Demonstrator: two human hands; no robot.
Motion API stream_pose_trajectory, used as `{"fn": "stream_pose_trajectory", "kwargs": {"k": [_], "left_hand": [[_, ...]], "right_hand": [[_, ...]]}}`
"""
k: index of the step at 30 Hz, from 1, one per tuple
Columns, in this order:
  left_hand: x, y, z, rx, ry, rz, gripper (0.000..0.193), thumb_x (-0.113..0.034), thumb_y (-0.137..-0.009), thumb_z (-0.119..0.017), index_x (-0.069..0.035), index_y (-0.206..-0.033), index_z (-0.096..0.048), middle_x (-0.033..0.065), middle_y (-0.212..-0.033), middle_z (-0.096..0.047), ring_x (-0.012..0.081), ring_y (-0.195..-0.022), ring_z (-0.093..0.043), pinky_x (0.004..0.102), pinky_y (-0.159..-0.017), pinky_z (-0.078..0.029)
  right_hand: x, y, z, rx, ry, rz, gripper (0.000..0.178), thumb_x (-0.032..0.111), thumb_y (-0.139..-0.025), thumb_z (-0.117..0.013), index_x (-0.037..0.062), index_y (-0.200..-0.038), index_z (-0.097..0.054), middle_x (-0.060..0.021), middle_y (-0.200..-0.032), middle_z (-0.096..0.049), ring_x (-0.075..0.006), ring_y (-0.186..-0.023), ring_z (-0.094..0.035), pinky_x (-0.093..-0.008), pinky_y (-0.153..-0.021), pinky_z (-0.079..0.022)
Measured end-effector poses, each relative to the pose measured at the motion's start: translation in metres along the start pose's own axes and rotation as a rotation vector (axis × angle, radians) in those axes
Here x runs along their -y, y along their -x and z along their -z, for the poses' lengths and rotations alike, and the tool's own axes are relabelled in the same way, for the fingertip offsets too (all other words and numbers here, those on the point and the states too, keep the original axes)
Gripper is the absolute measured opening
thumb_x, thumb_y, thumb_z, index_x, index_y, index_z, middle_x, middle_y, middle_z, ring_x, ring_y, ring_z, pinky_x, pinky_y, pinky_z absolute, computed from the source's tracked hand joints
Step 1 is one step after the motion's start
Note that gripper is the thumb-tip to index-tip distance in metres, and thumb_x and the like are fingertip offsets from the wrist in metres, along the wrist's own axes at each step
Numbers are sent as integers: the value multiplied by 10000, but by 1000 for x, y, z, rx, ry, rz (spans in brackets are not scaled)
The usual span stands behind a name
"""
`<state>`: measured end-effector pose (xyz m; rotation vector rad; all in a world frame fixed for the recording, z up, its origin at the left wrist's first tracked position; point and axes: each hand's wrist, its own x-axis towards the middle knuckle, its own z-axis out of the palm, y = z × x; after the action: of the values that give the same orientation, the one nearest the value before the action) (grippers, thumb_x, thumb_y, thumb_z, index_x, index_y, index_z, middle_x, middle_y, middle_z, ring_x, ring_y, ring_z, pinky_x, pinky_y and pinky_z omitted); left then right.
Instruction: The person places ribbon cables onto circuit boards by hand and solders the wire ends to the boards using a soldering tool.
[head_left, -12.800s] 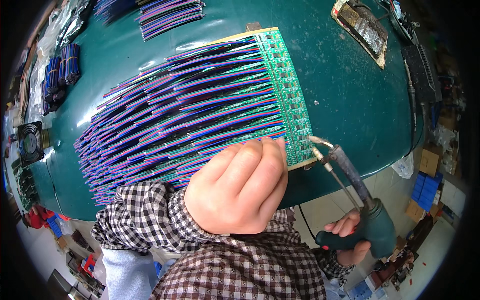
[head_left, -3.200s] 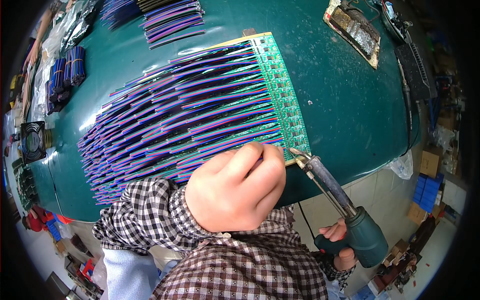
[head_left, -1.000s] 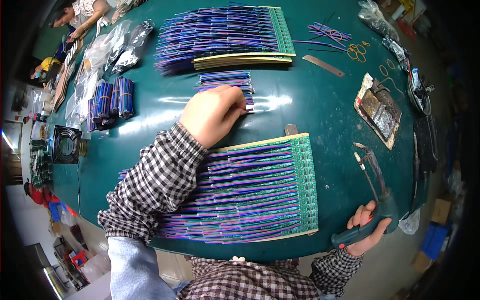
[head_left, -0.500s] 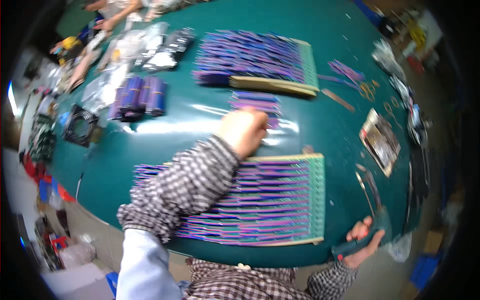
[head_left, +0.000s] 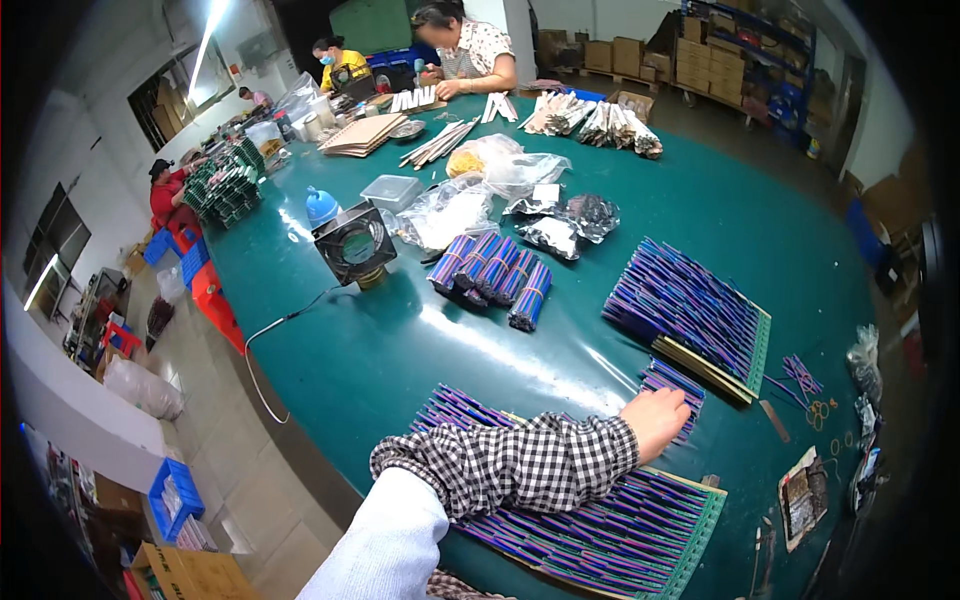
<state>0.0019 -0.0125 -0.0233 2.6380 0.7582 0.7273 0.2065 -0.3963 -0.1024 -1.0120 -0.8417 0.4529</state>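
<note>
Though Much Looks Done, Some Is Plainly Left

Where my checked sleeve [head_left: 530,462] crosses the near panel [head_left: 703,530], coloured wires lie in dense, overlapping rows, running leftward from the green circuit strip at its right edge. My left hand [head_left: 655,425] is just past that panel's far edge, at a small pile of loose wires [head_left: 670,378], fingers bent down; their tips are hidden, so I cannot tell whether they have closed on a wire or only rest there. My right hand is out of view (just the metal tips of a soldering tool [head_left: 769,548] show, low at the right), so I cannot say how it stands.

Judging by what lies here, the near panel is well advanced: wires cover most of what I can see of it, though my sleeve hides some. Farther off on the green surface [head_left: 380,370], a stack of wired panels [head_left: 690,310] is covered just as thickly and looks finished to me. What seems left is the loose pile by my hand, and perhaps the banded wire bundles [head_left: 490,268], which lie well apart from it to the left, near the black fan [head_left: 354,243].
</note>
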Motion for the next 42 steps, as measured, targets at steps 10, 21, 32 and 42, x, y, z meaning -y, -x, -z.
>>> {"fn": "stream_pose_trajectory", "kwargs": {"k": [10, 21, 32, 42], "left_hand": [[-3, -6, 23, -213, 341, -101, 169, -62, -820, -599, -53, -986, -569, 117, -887, -608, 292, -826, -609, 361, -707, -505], [-65, 12, 126, 252, 1178, 505, 192, -76, -868, -628, 18, -1036, -619, 54, -880, -648, 89, -746, -606, 221, -657, -506], [-123, 51, 91, 392, 967, 298, 118, 3, -837, -625, 9, -954, -614, 51, -906, -629, 107, -802, -604, 222, -672, -499], [-157, 108, 21, 154, 10, -547, 364, -73, -615, -620, 44, -958, -643, 100, -886, -584, 185, -709, -576, 272, -573, -488]], "right_hand": [[44, -29, -60, -372, -258, -501, 481, 439, -947, -443, 31, -1202, -453, -40, -1024, -529, -133, -734, -521, -265, -634, -425], [41, -36, -73, -516, -163, -481, 530, 528, -933, -404, 17, -1040, -497, 2, -643, -490, -100, -559, -463, -239, -467, -411], [79, 6, -66, -373, -203, -358, 568, 499, -953, -372, -49, -1060, -476, -72, -778, -565, -175, -682, -592, -272, -513, -546], [117, 61, -67, -412, -4, -386, 723, 543, -913, -419, -116, -1213, -415, -163, -957, -598, -307, -912, -635, -360, -636, -605]]}}
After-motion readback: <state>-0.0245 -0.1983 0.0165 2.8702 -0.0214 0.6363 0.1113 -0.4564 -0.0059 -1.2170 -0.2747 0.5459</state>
